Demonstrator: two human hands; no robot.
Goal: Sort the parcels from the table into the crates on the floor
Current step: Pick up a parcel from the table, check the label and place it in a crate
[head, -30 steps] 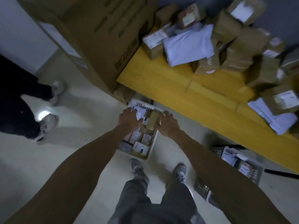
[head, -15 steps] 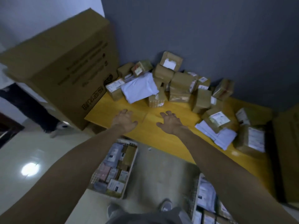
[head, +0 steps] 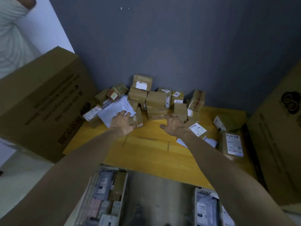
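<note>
I see a dark grey-blue wall (head: 179, 46) behind a yellow wooden table (head: 153, 154), meeting a paler white wall (head: 53, 30) at the left. Large cardboard cartons (head: 42, 101) flank the table on both sides. The pale floor (head: 19, 175) looks glossy, and the lighting is dim.

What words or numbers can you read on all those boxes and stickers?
"mo": on the small brown box beside the left hand; the rest is hidden.
Dark print on the big carton at the left: sideways and too blurred to read.
Round logo on the right carton: no readable letters.
White stickers on the parcels, such as the one on the flat parcel: too small to read.
</note>
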